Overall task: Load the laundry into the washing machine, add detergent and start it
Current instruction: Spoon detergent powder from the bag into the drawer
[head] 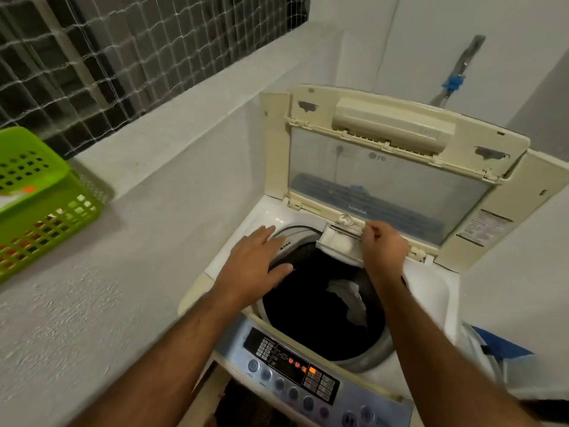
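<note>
A top-loading washing machine (pixel 271 215) stands below me with its cream lid (pixel 391 155) raised upright at the back. Dark laundry (pixel 311 306) with a pale piece fills the drum. A small detergent drawer (pixel 337 244) sticks out over the drum's far rim, with white powder inside. My right hand (pixel 383 248) pinches the drawer's front edge. My left hand (pixel 257 263) lies flat, fingers spread, on the drum's left rim. The control panel (pixel 295 369) at the near edge shows lit orange digits.
A green plastic basket (pixel 46 192) sits on the grey ledge at the left, below a netted window grille. A grey wall runs close along the machine's left side. A tap with a blue fitting (pixel 452 83) hangs on the wall behind. Blue and white items lie at the right.
</note>
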